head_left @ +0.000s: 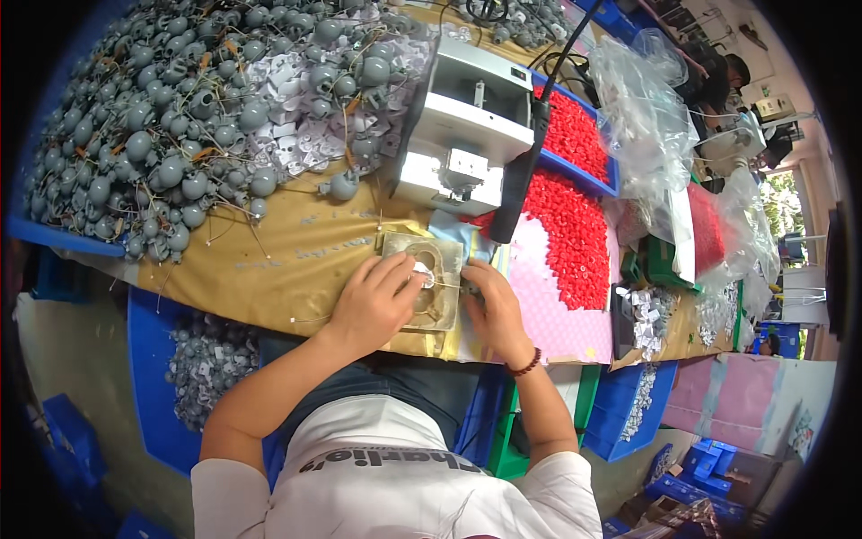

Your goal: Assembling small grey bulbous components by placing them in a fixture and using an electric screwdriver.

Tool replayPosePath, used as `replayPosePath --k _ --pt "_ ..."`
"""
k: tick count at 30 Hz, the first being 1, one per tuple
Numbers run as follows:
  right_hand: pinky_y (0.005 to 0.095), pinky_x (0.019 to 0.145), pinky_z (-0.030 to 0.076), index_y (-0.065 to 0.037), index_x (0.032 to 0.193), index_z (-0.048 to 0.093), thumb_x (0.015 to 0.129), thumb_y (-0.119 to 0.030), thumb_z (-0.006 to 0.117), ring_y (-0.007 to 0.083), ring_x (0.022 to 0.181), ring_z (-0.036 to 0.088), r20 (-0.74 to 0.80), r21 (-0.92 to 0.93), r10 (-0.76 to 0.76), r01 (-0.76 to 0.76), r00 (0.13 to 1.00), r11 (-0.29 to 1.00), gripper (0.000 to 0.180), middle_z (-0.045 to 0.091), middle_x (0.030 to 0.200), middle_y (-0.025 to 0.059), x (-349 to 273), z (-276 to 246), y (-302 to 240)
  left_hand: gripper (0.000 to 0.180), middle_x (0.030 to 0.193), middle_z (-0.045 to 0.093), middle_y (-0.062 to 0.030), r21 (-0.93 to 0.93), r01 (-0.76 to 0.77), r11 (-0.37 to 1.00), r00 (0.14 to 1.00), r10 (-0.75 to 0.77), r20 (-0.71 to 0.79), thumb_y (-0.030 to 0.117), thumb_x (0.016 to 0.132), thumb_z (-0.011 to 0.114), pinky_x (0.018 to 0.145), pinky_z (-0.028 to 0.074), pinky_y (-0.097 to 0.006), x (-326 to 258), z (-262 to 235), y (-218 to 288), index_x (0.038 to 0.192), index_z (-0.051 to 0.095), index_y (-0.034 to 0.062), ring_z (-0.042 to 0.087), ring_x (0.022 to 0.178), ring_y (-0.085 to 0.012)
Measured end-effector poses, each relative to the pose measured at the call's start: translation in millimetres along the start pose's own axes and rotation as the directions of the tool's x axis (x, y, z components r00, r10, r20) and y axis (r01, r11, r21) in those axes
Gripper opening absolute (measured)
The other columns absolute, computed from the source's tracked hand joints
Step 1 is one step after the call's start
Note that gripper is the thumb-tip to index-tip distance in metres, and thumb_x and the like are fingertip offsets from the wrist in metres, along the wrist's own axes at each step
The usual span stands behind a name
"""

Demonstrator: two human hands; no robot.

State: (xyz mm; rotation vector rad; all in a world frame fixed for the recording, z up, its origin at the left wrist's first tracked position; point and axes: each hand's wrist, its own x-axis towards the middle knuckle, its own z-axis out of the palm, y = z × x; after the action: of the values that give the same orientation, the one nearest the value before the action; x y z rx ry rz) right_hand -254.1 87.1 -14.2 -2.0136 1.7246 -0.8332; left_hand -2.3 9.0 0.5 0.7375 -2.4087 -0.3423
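A square, pale fixture block [437, 316] with a rounded recess lies on the table in front of me. My left hand [373, 301] rests over its left side, the fingers bent and closed around a small white plastic part [423, 273] in the recess. From that part a thin pale wire [446, 286] runs right, toward my other hand. My right hand [496, 310] is at the block's right edge, thumb and fingertips drawn together. A small dark bit shows between them, too tiny to name.
Behind the block stands a white bench machine [467, 126] beside a black arm [521, 171]. Grey round plastic parts with wires [171, 117] are heaped at the left, next to white pieces [301, 99]. Small red parts [566, 234] cover the right side. Blue bins [148, 377] stand below the table.
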Motion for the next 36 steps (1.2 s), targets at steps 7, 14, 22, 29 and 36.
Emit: replayPosePath --k 7,14,22,29,36 --pt "0.0362 0.093 0.056 -0.001 0.116 0.060 0.083 0.012 0.070 0.0230 0.108 0.064 -0.170 0.761 0.246 -0.031 0.954 0.648 0.037 0.062 0.120 0.0132 21 18 -8 0.038 0.123 0.062 -0.0146 0.004 0.003 1.000 1.000 -0.003 0.005 0.012 0.077 0.072 0.102 0.046 -0.043 -3 0 -3 0.114 0.068 0.0023 0.056 0.124 -0.0302" --pt "0.0322 0.082 0.061 -0.002 0.125 0.057 0.084 0.008 0.075 0.0180 0.091 0.070 0.480 0.796 0.218 -0.526 0.850 0.298 0.046 0.068 0.109 0.0104 55 -7 -28 0.029 0.124 0.063 -0.0150 -0.019 -0.020 1.000 0.999 0.020 0.027 0.012 0.078 0.072 0.103 0.046 -0.044 -1 -2 -8 0.105 0.069 0.0026 0.057 0.124 -0.0305" --pt "0.0349 0.069 0.053 -0.001 0.123 0.065 0.083 -0.011 0.081 0.0225 0.075 0.064 0.282 0.202 0.105 -0.166 0.954 0.965 0.044 0.063 0.102 0.0133 80 -9 -50 0.021 0.120 0.065 -0.0132 -0.080 0.009 0.997 1.000 -0.009 -0.003 0.010 0.079 0.071 0.101 0.047 -0.044 1 -3 -11 0.099 0.067 0.0036 0.059 0.121 -0.0297" --pt "0.0380 0.078 0.053 -0.004 0.133 0.058 0.083 -0.016 0.082 0.0297 0.089 0.064 0.155 0.118 0.117 -0.136 0.981 0.984 0.057 0.060 0.113 0.0155 70 1 -47 0.025 0.104 0.064 -0.0065 -0.052 0.201 0.978 0.980 -0.200 0.027 0.012 0.079 0.071 0.084 0.049 -0.041 25 -4 3 0.102 0.062 0.0074 0.060 0.100 -0.0258" --pt "0.0466 0.108 0.038 0.006 0.142 0.047 0.090 -0.009 0.071 0.0405 0.128 0.049 -0.572 -0.120 -0.108 0.047 0.813 0.992 0.059 0.052 0.136 0.0244 99 -8 0 0.037 0.099 0.063 -0.0070 0.029 0.223 0.974 0.971 -0.225 0.086 0.011 0.076 0.074 0.081 0.051 -0.038 25 6 1 0.111 0.064 0.0056 0.059 0.098 -0.0260"
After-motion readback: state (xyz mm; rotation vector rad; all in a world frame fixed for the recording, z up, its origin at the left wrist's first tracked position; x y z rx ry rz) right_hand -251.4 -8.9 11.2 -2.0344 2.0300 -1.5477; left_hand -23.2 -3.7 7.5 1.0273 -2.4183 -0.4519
